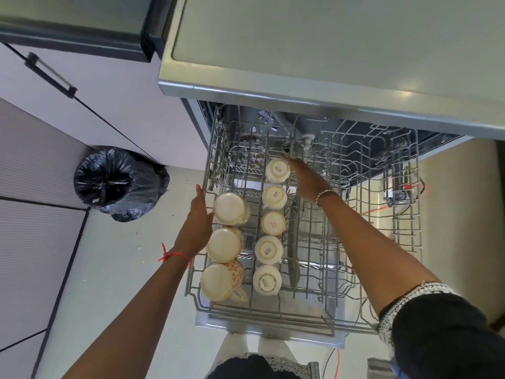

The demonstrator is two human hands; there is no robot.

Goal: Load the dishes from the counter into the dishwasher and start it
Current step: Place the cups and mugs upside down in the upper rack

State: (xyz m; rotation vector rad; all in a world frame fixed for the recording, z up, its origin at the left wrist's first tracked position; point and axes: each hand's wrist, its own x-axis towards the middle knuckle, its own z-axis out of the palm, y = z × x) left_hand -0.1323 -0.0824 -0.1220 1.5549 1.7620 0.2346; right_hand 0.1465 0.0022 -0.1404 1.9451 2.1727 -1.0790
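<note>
The dishwasher's upper wire rack point(407, 242) is pulled out below the steel counter point(300, 50). Cream cups stand upside down in it in two columns. The left column has three larger mugs, the nearest with a red flower pattern point(222, 280). The right column holds several small cups. My left hand point(198, 222) rests against the farthest large mug point(231, 208), fingers wrapped on its left side. My right hand point(306, 177) reaches to the farthest small cup point(278, 170) and touches its right side.
A bin lined with a black bag point(117, 184) stands on the floor to the left, by white cabinet doors point(95, 105). The rack's right half is bare wire. Orange cable point(374, 212) runs at the right. The lower rack shows beneath.
</note>
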